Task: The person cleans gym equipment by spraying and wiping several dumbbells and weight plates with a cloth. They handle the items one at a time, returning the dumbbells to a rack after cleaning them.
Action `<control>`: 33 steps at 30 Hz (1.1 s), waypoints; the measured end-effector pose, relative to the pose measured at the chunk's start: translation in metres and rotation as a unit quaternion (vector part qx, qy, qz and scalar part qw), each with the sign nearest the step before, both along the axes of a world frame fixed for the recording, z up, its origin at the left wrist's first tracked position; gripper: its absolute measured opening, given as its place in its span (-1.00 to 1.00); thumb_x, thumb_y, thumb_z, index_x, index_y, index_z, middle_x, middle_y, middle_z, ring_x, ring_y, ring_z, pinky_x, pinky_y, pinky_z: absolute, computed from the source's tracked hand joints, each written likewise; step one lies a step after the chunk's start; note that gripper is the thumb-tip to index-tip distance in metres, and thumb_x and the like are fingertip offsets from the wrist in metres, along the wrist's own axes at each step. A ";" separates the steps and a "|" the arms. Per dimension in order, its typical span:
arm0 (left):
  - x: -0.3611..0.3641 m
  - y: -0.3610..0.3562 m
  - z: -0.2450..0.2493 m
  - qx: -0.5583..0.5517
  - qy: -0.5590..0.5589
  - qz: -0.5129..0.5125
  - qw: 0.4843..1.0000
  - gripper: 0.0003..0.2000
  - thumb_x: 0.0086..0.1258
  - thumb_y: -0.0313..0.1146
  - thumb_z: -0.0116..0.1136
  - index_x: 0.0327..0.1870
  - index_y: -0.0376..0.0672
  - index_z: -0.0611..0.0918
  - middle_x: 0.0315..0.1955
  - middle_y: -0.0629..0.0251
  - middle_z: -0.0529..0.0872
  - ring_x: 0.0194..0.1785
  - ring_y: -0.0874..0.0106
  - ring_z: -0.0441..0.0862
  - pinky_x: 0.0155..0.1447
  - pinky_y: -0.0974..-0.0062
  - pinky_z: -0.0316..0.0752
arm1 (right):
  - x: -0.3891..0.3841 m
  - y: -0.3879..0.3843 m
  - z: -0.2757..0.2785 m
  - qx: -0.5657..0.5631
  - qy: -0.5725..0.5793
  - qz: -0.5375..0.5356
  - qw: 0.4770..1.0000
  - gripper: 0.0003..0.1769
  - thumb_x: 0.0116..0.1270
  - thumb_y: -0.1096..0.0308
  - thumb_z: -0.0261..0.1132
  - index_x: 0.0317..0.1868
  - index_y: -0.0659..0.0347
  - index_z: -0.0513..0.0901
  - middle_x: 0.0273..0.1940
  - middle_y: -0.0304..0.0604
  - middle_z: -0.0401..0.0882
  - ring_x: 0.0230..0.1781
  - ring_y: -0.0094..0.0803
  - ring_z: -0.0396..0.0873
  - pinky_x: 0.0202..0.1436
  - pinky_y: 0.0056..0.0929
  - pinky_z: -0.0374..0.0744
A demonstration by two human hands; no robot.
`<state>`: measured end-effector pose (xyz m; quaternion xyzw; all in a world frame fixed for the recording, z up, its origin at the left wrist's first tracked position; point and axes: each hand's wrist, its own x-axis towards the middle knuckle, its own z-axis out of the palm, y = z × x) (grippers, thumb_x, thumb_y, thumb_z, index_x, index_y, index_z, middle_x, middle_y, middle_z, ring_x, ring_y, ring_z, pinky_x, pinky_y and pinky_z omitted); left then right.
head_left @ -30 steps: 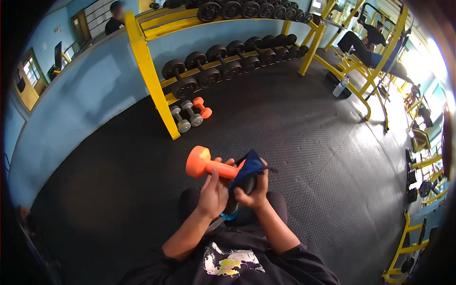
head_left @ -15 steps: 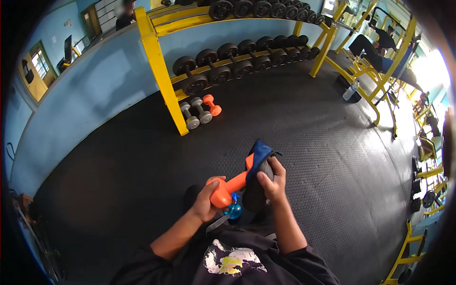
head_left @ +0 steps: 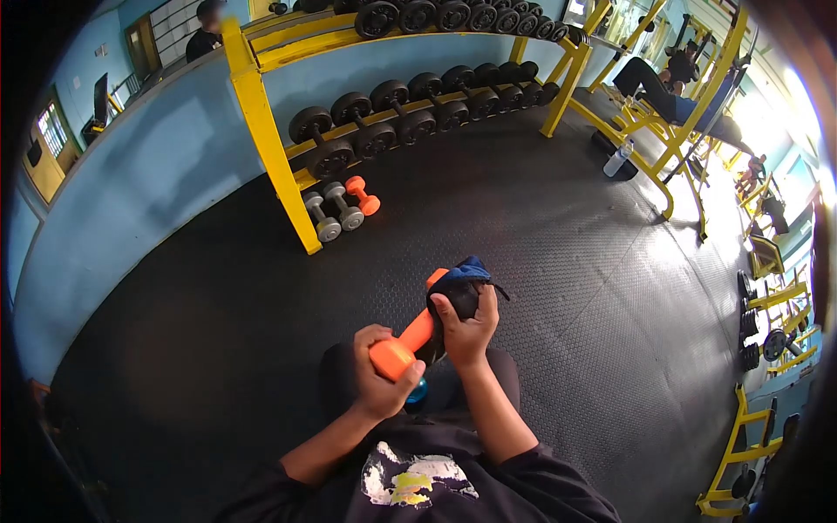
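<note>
An orange dumbbell (head_left: 416, 332) is held at a slant in front of my body. My left hand (head_left: 379, 385) wraps round its near head, with the thumb over the side. At the far head, my right hand (head_left: 471, 335) grips a black and blue cloth (head_left: 458, 295), which covers much of that end. The cloth is bunched between the right thumb and fingers, and a thin dark strap sticks out to the right. Below the hands, a blue spray bottle (head_left: 418, 392) shows only in part, mostly hidden by my left hand.
Ahead stands a yellow rack (head_left: 272, 157) with rows of black dumbbells (head_left: 375, 131). Two grey dumbbells (head_left: 342, 207) and a small orange dumbbell (head_left: 363, 195) lie at its foot. A water bottle (head_left: 618, 159) stands near a bench where a person (head_left: 649, 83) reclines.
The right hand has turned the cloth and bunched it over the dumbbell's far head. Both hands have shifted slightly left, and the view has turned a little to the right.
</note>
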<state>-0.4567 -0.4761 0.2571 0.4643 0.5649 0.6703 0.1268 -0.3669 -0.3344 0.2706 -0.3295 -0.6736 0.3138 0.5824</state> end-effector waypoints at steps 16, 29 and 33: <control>0.018 -0.005 0.012 -0.118 -0.821 -0.396 0.393 -0.32 0.28 0.30 -0.02 0.16 -0.14 0.56 -0.01 0.13 0.56 -0.25 0.30 0.51 -0.31 0.50 0.50 | -0.014 -0.008 -0.002 -0.293 0.405 0.385 0.776 0.22 0.04 -0.55 0.30 0.38 0.37 0.30 0.31 0.17 0.38 0.09 -0.05 0.60 0.21 -0.18 0.58; -0.044 -0.010 -0.014 -0.052 -0.524 -0.333 0.782 -0.52 0.52 -0.13 -0.11 0.28 -0.30 0.48 0.16 0.12 0.63 0.09 0.32 0.67 -0.02 0.39 0.64 | 0.054 0.024 0.017 -0.320 0.127 0.405 0.847 -0.51 0.24 0.29 0.37 0.11 0.40 0.51 0.00 0.13 0.65 0.02 -0.15 0.66 0.20 -0.22 0.58; -0.046 -0.005 -0.018 0.003 -0.419 -0.240 0.876 -0.58 0.52 -0.23 0.00 0.28 -0.28 0.42 0.13 0.09 0.60 0.09 0.34 0.64 0.11 0.39 0.58 | 0.045 0.000 0.039 -0.176 0.284 0.293 0.896 -0.67 0.48 0.38 0.19 0.15 0.38 0.50 0.06 0.09 0.62 0.11 -0.03 0.63 0.23 -0.12 0.58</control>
